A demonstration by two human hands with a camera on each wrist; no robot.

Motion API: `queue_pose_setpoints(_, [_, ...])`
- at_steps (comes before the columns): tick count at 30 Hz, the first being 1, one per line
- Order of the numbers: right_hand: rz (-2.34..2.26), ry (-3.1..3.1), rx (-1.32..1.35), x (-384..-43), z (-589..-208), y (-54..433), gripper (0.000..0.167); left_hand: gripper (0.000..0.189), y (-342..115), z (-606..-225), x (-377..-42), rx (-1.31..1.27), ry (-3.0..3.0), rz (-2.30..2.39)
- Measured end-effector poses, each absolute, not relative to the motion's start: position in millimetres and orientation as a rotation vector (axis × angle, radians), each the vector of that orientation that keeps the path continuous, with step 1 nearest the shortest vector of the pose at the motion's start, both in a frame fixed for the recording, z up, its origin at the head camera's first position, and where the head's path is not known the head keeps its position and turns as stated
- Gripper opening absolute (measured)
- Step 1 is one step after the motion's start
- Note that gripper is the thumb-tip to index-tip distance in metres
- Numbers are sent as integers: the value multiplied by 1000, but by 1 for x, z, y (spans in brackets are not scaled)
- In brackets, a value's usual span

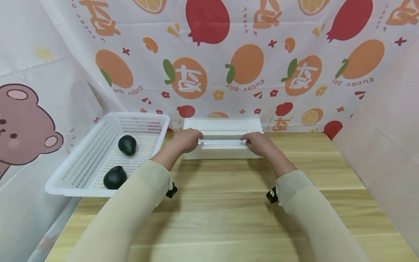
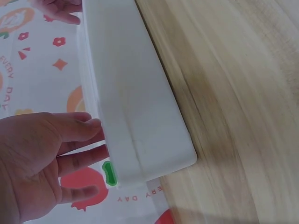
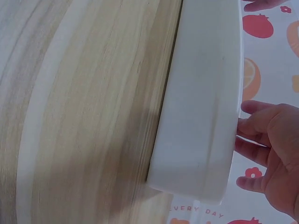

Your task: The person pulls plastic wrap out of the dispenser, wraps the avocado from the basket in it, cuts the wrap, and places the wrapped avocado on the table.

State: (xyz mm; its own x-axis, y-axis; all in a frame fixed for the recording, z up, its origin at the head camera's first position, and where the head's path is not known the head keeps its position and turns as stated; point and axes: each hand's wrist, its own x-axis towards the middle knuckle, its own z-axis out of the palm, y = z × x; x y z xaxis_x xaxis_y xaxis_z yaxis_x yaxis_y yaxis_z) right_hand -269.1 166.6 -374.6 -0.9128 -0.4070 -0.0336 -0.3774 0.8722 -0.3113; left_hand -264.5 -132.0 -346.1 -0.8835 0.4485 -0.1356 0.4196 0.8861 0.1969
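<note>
Left hand [image 1: 187,140], right of a white perforated plastic basket [image 1: 78,191] holding two dark-green, rounded, avocado-like fruits [image 1: 127,145], pinches the left end of a clear, glossy plastic strip [image 1: 222,143]. Strip lies across a long white plastic box [image 1: 222,154], lid raised, on the wood-grained table [image 1: 226,218] before me. Right hand [image 1: 256,142] pinches the right end.

Left arm [image 1: 127,211], right arm [image 1: 315,211]: pale-sleeved, extended forward, converging, bare-wristed. Left hand [image 1: 187,140], right hand [image 1: 259,143]: level, apart, backs upward; thumb and forefinger of each pinched close, remaining fingers looser, partly spread.
</note>
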Motion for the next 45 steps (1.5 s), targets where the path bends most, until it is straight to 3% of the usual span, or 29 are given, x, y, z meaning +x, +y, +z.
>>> queue_pose_setpoints(7, [-476,2976,-618,-272,-379,166,30,31,-132,-347,-267,700,2889,233])
queue_pose_setpoints(13, [-486,3008,-649,-274,-383,167,17,31,-132,-349,-269,732,2892,250])
queue_pose_setpoints(21, [-541,2982,-589,-276,-386,167,27,27,-129,-355,-273,726,2899,195])
queue_pose_setpoints(30, [-567,2970,-569,-281,-387,169,18,25,-129,-358,-276,711,2907,228])
queue_pose_setpoints(40, [-637,2929,-572,-281,-385,170,23,16,-131,-360,-284,731,2913,266])
queue_pose_setpoints(45, [-720,2901,-537,-281,-385,172,22,25,-132,-359,-285,731,2917,305])
